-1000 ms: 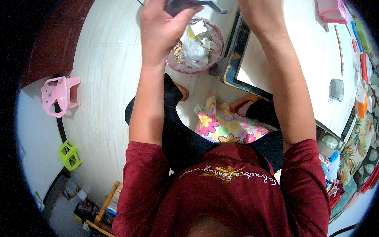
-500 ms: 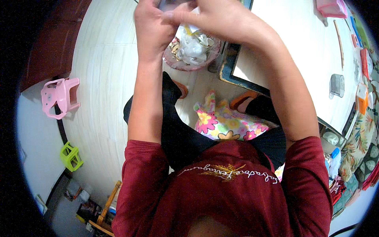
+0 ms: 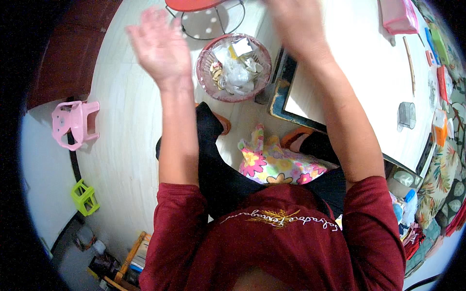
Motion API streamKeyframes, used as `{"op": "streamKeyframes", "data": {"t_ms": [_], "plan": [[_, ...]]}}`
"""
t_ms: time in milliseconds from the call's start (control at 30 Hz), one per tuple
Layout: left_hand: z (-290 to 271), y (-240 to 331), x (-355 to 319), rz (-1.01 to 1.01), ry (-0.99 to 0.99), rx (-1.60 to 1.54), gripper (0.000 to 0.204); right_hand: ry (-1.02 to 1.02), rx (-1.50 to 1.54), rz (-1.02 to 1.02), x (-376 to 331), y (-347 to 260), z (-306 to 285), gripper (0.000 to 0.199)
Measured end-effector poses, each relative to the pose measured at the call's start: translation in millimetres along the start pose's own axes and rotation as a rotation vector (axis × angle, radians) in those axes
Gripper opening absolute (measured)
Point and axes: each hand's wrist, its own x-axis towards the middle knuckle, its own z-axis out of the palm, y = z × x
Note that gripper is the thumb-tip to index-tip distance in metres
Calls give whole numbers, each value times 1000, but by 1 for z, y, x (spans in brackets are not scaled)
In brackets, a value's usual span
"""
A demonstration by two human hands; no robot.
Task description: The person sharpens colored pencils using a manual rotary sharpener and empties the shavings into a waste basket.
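My left hand [image 3: 162,46] is raised to the left of a round waste basket [image 3: 200,72], palm showing and fingers spread, with nothing in it. To the right of the basket, over the near edge of a white-topped table [image 3: 349,92], is my right hand [image 3: 298,26]. It is smeared by motion, and the top of the picture cuts off its fingers. Inside the basket lie crumpled clear plastic [image 3: 238,75], a white piece [image 3: 241,47] and some brownish scraps [image 3: 217,75]. The two hands are well apart, and neither touches the basket.
A red-topped stool [image 3: 196,4] with wire legs stands beyond the basket. The table bears a clear container [image 3: 406,115], a thin stick [image 3: 409,65] and a pink packet [image 3: 401,17]. Pink [image 3: 75,123] and green [image 3: 85,198] small plastic chairs are at left. Flowered cloth [image 3: 279,160] lies between my legs.
My hands were together above the basket; they have parted, left hand going left and right hand going right. The basket and red stool are now uncovered, and the view has shifted slightly.
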Motion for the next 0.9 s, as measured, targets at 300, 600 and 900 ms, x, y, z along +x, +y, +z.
{"op": "streamKeyframes", "data": {"t_ms": [300,600,900], "plan": [[15,-9,-10,3,-248,-490,64,-141,-119,-329,-11,6,19,48],[39,1,-23,-86,22,-88,76,-270,-71,-226,-12,9,12,55],[8,-5,-1,-209,167,-374,76,-77,-190,-198,-11,13,8,48]]}}
